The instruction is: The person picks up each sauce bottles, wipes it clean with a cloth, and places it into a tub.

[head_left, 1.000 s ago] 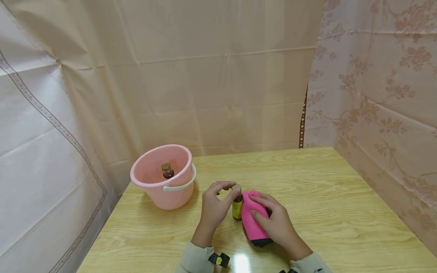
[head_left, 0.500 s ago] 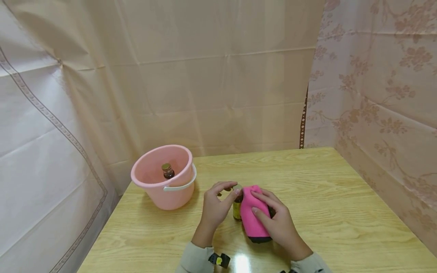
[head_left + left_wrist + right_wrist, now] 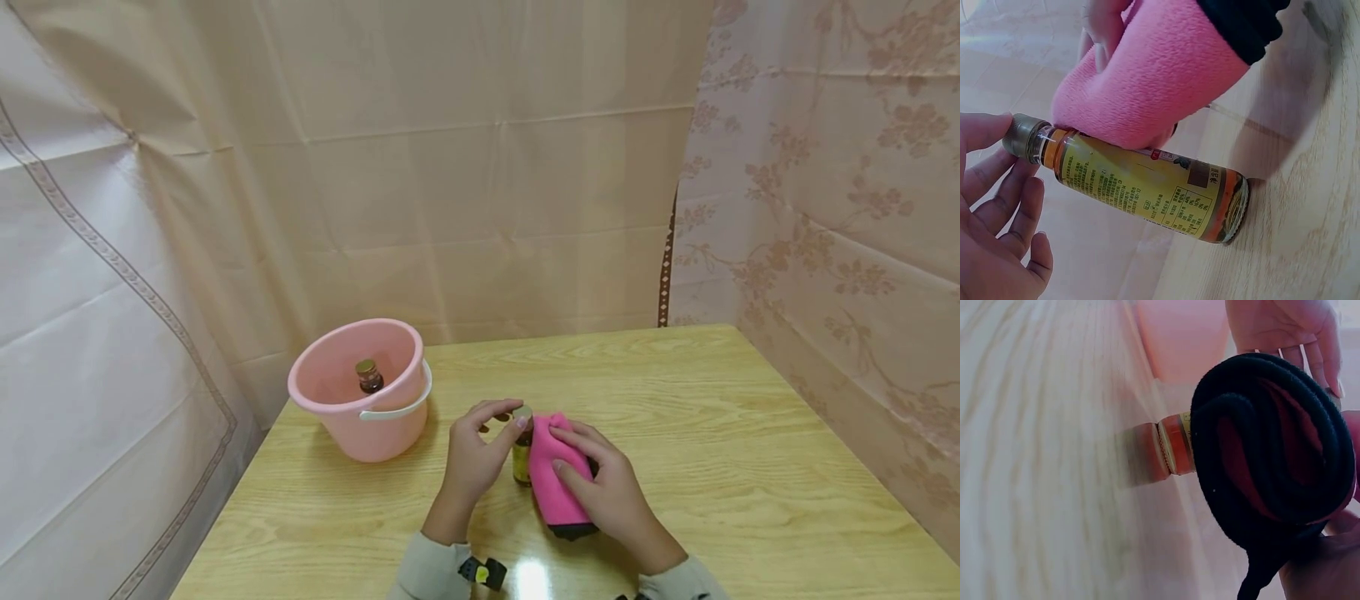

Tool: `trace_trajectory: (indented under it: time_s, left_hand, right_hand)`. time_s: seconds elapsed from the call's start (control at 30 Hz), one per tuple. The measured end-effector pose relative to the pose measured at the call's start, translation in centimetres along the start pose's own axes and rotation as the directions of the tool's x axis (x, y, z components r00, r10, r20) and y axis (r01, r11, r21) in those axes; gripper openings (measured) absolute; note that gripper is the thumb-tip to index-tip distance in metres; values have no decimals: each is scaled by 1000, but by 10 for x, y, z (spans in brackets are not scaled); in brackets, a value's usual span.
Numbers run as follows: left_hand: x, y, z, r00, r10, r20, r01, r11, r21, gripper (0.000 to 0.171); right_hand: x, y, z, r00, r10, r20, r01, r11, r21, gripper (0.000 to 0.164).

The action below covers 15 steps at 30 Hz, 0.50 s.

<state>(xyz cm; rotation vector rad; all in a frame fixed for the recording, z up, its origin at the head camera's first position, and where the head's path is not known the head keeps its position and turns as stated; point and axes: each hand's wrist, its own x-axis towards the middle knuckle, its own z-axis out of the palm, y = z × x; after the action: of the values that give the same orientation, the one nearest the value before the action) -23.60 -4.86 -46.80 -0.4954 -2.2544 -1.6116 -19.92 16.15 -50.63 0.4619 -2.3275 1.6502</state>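
My left hand (image 3: 472,454) pinches the metal cap (image 3: 1021,136) of a small glass bottle (image 3: 1129,178) between thumb and fingers. The bottle stands upright on the table, with a yellow printed label and orange bands. In my right hand (image 3: 613,487) is a folded pink cloth (image 3: 557,479) with a dark edge, pressed against the bottle's side. The head view has the cloth covering the bottle's right part. From the right wrist, the rolled dark edge (image 3: 1210,469) of the cloth hides most of the bottle; only its base shows.
A pink bucket (image 3: 378,437) with a white handle (image 3: 396,412) stands at the table's left side. Inside it is another dark bottle (image 3: 370,379) with a gold cap. Curtains (image 3: 480,208) hang behind the wooden table (image 3: 712,433) and on both sides.
The cloth in my right hand moved slightly up along the bottle, then a little back down. My left hand keeps its pinch on the cap, and the bucket is unmoved.
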Motion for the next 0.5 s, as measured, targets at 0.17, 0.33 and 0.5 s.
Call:
trace_trajectory:
  time_s: [0.17,0.33,0.5]
  left_hand:
    - [0,-1,0,1000,1,-1,-1,1000,-14,21]
    - [0,-1,0,1000,7,-8,-7,1000,-6,20]
    - [-1,0,1,1000,-5,-13,5,1000,-3,20]
  right_hand:
    - [1,-1,1,1000,31,6,-30,999,-41,43]
    - [1,2,1,997,72,16,-71,996,-54,42]
    - [2,3,1,992,121,32,-118,990,-78,42]
